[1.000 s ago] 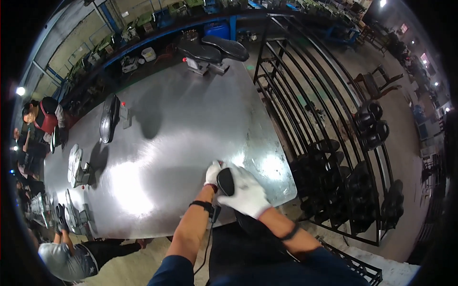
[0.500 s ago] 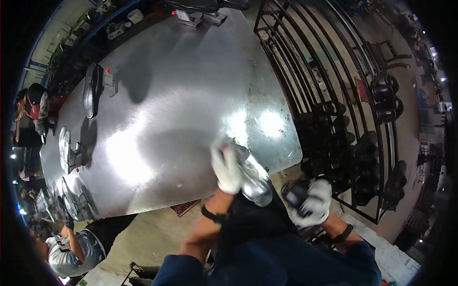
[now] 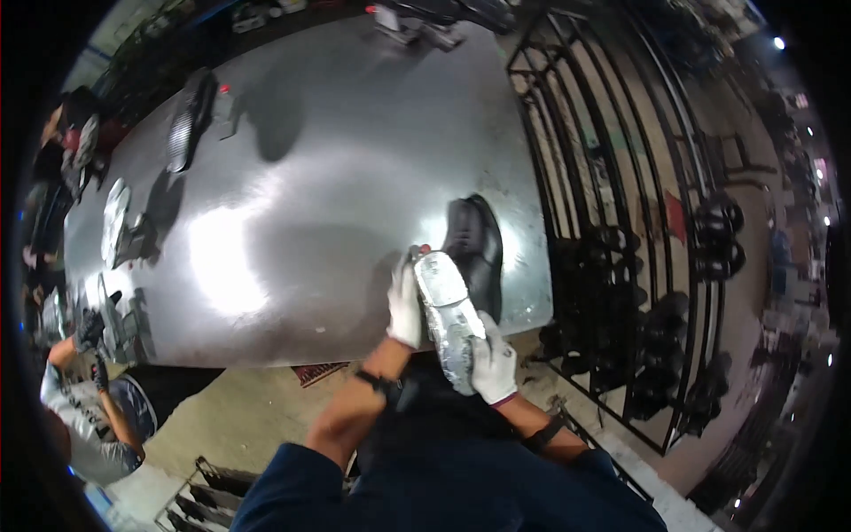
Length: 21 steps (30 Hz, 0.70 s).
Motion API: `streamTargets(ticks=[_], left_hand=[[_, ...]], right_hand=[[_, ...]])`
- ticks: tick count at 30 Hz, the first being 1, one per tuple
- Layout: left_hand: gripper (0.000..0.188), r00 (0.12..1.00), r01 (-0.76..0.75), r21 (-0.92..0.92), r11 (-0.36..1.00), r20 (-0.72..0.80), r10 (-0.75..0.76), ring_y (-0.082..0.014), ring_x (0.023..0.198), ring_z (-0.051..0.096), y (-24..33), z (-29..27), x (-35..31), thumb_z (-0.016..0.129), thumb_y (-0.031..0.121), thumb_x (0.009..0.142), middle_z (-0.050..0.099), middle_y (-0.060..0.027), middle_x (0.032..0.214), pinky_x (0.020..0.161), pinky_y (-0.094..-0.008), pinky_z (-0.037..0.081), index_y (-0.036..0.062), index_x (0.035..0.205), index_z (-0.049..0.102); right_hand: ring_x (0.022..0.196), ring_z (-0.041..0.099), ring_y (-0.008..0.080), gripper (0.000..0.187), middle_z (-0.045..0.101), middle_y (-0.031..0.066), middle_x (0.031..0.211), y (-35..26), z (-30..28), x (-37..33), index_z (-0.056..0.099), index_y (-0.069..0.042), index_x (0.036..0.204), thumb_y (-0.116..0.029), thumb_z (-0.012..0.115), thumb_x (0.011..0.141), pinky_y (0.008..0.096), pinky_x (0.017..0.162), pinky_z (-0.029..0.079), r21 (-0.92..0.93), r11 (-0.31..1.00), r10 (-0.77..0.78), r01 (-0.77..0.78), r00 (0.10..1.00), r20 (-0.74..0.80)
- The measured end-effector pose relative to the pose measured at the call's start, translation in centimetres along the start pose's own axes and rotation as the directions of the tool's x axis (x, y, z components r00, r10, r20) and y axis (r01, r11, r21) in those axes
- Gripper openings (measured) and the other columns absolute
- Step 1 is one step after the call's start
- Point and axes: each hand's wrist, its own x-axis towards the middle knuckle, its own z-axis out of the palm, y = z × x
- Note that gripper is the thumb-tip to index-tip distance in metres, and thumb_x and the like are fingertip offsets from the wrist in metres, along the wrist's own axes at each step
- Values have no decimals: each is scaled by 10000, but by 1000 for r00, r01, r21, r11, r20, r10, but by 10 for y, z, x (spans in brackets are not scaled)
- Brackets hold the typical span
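Note:
A silver metal shoe last [image 3: 450, 312], its flat sole side turned up, stands at the near edge of the metal table in front of me. My left hand [image 3: 404, 308], in a white glove, holds its left side, with the fingers reaching toward a red knob [image 3: 425, 249] at its far end. My right hand [image 3: 495, 365], also white-gloved, grips the last's right edge near its close end. Just beyond and to the right, a black shoe [image 3: 483, 257] lies on the table, partly hidden by the last.
The metal table [image 3: 328, 177] bears more lasts [image 3: 115, 226] along its left side and a black sole [image 3: 191, 120] farther off. At the right stands a black rack [image 3: 567, 124] with several black shoes [image 3: 718, 235]. Another person [image 3: 97, 408] works at the left.
My right hand has moved left from the dark shoe it held beside the table to the last. A black shoe now lies on the table. The view has shifted.

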Motion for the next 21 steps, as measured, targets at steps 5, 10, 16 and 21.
streamTargets(ticks=[5, 10, 16, 21], left_hand=[[306, 871, 412, -682, 604, 99, -482, -177, 1014, 688, 70, 32, -23, 676, 202, 1026, 707, -51, 1141, 898, -366, 573, 70, 1299, 632], [508, 908, 21, -790, 613, -241, -342, -237, 1107, 665, 99, -59, 67, 727, 338, 997, 679, -85, 1227, 995, -425, 542, 66, 1398, 575], [542, 657, -543, -460, 703, -754, 15, -297, 1283, 588, 145, -302, 102, 609, 334, 1054, 590, -121, 1409, 1102, -482, 496, 57, 1499, 468], [766, 681, -308, 118, 944, -665, 306, -287, 1344, 557, 154, -247, 131, 677, 102, 999, 496, -185, 1517, 1126, -409, 498, 51, 1646, 271]], right_hand=[[970, 759, 395, 391, 735, 264, 1114, -42, 7, 94, 639, -37, 1376, -255, 543, 1066, 437, 818, 604, -18, 968, -248, 252, 961, 122], [1222, 667, 411, 477, 696, 272, 1280, -72, 61, 158, 627, -4, 1393, -347, 500, 1087, 438, 1057, 506, -45, 954, -270, 296, 916, 295], [1215, 664, 389, 404, 701, 229, 1284, 6, 70, 120, 678, 4, 1299, -297, 513, 1087, 449, 1060, 504, -192, 977, -18, 92, 933, 359], [1113, 678, 354, 282, 717, 210, 1185, 99, 39, 133, 696, 14, 1196, -188, 568, 1047, 425, 1006, 514, -163, 987, 32, -4, 986, 165]])
